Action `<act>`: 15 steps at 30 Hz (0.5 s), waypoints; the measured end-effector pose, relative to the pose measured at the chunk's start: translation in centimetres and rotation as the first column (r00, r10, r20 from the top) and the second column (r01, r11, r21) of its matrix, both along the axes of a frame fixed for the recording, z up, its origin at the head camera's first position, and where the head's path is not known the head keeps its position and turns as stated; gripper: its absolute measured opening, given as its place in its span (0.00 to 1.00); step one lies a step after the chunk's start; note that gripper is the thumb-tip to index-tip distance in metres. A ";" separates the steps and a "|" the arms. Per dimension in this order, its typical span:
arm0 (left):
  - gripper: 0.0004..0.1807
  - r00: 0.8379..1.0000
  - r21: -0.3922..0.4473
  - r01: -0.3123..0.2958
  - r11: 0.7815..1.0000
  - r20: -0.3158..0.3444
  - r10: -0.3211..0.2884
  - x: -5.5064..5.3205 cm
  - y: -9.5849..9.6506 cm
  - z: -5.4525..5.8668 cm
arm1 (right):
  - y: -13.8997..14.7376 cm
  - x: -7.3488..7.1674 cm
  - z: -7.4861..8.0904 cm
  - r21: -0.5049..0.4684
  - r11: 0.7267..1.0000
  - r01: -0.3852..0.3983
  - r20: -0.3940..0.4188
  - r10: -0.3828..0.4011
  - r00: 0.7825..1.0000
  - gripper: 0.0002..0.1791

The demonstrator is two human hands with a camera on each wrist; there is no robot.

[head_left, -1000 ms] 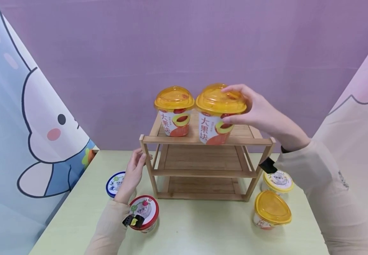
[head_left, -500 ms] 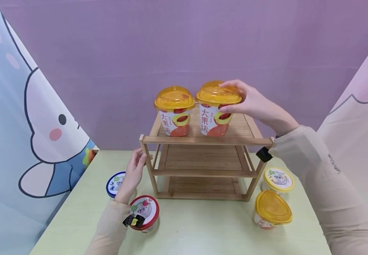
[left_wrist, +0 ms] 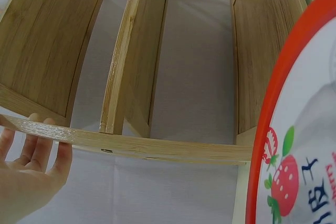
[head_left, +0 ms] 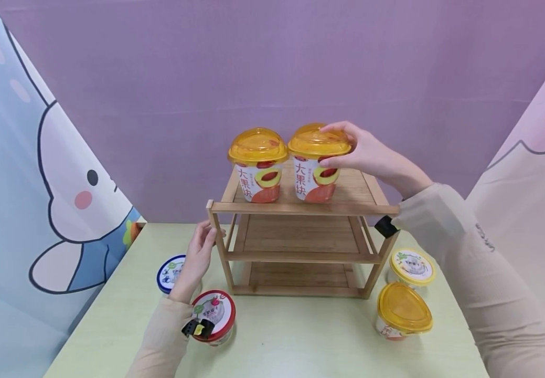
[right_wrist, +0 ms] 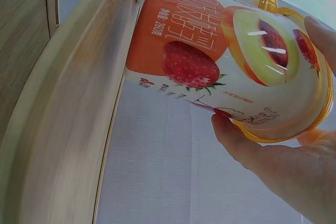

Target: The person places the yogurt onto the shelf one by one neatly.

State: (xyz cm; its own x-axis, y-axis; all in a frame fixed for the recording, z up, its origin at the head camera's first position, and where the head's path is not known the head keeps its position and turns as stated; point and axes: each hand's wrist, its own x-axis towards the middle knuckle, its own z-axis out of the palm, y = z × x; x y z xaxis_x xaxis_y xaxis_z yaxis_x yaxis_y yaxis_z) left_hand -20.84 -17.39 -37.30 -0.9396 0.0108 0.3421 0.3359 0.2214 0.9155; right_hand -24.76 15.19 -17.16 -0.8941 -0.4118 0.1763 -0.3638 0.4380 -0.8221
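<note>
R hand (head_left: pixel 371 155): thumb + fingers pinched Cup 1 (head_left: pixel 313 178) at amber lid & upper wall.
Cup 1: was immed. left of R hand, upright, base at top board of rack (head_left: pixel 296 233); peach + strawberry print.
Cup 2 (head_left: pixel 259 181): same type, stood farther left of R hand, on top board just beside Cup 1; couldn't tell if lids touched.
L hand (head_left: pixel 200 249): fingers were curled round left post of rack.
Red tub (head_left: pixel 215 310): sat below L hand, nr wrist.
Blue tub (head_left: pixel 170 273): was left of L hand, partly hidden by forearm.
Cup 3 (head_left: pixel 403 310): stood well below R hand, on table (head_left: pixel 296 341), w/ yellow tub (head_left: pixel 412 266) just beyond.
</note>
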 end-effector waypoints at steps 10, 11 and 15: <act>0.18 1.000 -0.007 -0.009 1.000 0.000 0.009 -0.1 0.0 -0.1 | 0.0 -0.4 -0.2 0.015 1.000 0.000 0.004 0.000 1.000 0.33; 0.18 1.000 -0.009 -0.010 1.000 -0.001 0.010 0.0 0.0 -0.1 | 0.1 -0.4 -0.3 0.017 1.000 0.002 0.004 -0.002 1.000 0.33; 0.18 1.000 -0.009 -0.011 1.000 -0.005 0.011 0.0 0.0 -0.1 | 0.2 -0.4 -0.3 0.015 1.000 0.012 0.006 -0.012 1.000 0.33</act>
